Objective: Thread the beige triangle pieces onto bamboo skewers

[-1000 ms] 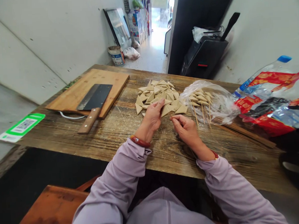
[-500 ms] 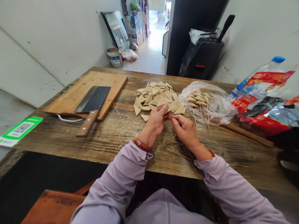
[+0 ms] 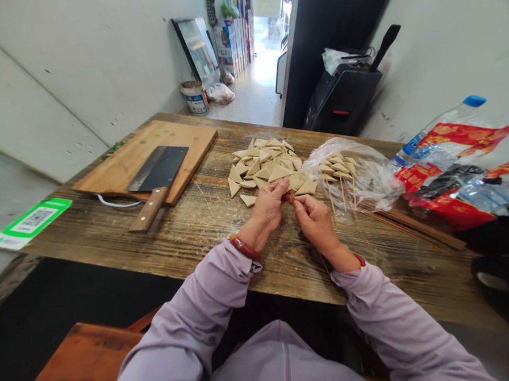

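Note:
Both hands meet just in front of a pile of beige triangular pieces (image 3: 261, 161), which look like cut tofu. My left hand (image 3: 269, 205) is closed, thumb and fingers pinched together; what it grips is hidden. My right hand (image 3: 314, 218) is closed too, its fingertips close to the left ones. A thin stick, seemingly a bamboo skewer (image 3: 325, 262), shows below the right palm. To the right, a clear plastic bag (image 3: 368, 159) holds more triangles on skewers (image 3: 342, 194), whose ends stick out toward me.
On the left, a cleaver (image 3: 159, 168) lies on a wooden cutting board (image 3: 196, 141), its handle past the edge. Loose skewers (image 3: 404, 228) lie at right beside red packaging (image 3: 460, 211) and a plastic bottle (image 3: 442, 115). A green-and-white code card (image 3: 34, 221) is at the table's left edge.
My left hand has shifted slightly to the right, closer to the right fingertips. The right hand stays nearly in place, and the pile looks the same.

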`<state>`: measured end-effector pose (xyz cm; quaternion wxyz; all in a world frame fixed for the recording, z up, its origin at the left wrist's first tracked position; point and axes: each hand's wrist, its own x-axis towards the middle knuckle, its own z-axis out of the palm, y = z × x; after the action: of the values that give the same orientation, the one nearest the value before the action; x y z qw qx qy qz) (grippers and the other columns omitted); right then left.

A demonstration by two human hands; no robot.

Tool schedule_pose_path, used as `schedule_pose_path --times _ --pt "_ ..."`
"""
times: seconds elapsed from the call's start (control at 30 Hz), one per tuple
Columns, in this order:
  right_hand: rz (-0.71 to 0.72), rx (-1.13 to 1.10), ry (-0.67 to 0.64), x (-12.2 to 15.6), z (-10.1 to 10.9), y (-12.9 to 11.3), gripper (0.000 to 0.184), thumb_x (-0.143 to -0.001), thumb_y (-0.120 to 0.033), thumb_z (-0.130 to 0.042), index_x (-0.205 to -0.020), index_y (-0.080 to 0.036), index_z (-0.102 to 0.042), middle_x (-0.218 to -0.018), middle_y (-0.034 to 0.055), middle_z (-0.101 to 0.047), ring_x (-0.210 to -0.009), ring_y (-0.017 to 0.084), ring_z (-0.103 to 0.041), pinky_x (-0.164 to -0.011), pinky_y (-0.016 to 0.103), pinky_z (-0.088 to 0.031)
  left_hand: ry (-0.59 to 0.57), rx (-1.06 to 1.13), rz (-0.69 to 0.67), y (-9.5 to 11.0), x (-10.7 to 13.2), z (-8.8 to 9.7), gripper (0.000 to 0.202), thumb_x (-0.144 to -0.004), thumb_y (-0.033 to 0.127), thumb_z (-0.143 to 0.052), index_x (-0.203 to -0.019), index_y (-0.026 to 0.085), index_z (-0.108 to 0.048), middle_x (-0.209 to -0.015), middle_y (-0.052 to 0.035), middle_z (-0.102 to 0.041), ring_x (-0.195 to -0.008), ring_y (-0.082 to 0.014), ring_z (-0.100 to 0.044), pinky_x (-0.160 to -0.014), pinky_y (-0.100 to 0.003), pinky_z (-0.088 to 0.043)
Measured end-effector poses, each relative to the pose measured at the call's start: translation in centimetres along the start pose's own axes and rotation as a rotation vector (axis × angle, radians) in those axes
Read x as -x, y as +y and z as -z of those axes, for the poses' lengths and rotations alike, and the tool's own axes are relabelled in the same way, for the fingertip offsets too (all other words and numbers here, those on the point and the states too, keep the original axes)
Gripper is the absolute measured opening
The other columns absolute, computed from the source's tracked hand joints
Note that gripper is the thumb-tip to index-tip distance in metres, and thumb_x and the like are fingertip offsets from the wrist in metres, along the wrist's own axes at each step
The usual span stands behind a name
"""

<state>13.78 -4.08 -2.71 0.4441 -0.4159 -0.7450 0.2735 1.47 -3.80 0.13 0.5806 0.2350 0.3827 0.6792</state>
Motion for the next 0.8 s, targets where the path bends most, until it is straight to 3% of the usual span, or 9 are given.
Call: schedule_pose_path --times 0.37,0.57,0.8 --pt "-0.021 -0.001 0.014 -0.4 0.1 0.3 0.025 -0.092 -0.033 -0.050 -0.085 -0.019 -0.069 -0.069 0.0020 -0.068 -0.062 0.016 -0.059 -0.065 0.029 -0.043 -0.021 -0.030 -0.009 -1.6 -0.2 0.3 0.028 -0.064 0.033 -0.086 -0.063 0.013 -0.068 -0.062 0.0014 -0.060 -0.061 -0.0076 -0.049 -0.062 -0.022 -0.038" --pt "-0.059 -0.019 0.013 -0.8 0.4 0.1 0.027 -0.092 -0.036 -0.052 -0.076 -0.020 -0.067 -0.060 -0.0002 -0.061 -0.056 0.015 -0.055 -0.060 0.028 -0.041 -0.059 -0.112 -0.028 -2.2 -0.2 0.5 0.029 -0.068 0.037 -0.083 -0.062 0.014 -0.067 -0.061 0.0015 -0.058 -0.061 -0.0081 -0.047 -0.061 -0.023 -0.036" --pt "-0.063 -0.081 -0.038 -0.6 0.4 0.1 0.028 -0.092 -0.040 -0.053 -0.084 -0.018 -0.069 -0.060 -0.0007 -0.061 -0.057 0.014 -0.055 -0.058 0.027 -0.040 -0.038 -0.099 0.014 -1.1 -0.5 0.9 0.025 -0.071 0.032 -0.082 -0.064 0.014 -0.066 -0.062 0.0012 -0.058 -0.060 -0.0079 -0.050 -0.061 -0.022 -0.039"
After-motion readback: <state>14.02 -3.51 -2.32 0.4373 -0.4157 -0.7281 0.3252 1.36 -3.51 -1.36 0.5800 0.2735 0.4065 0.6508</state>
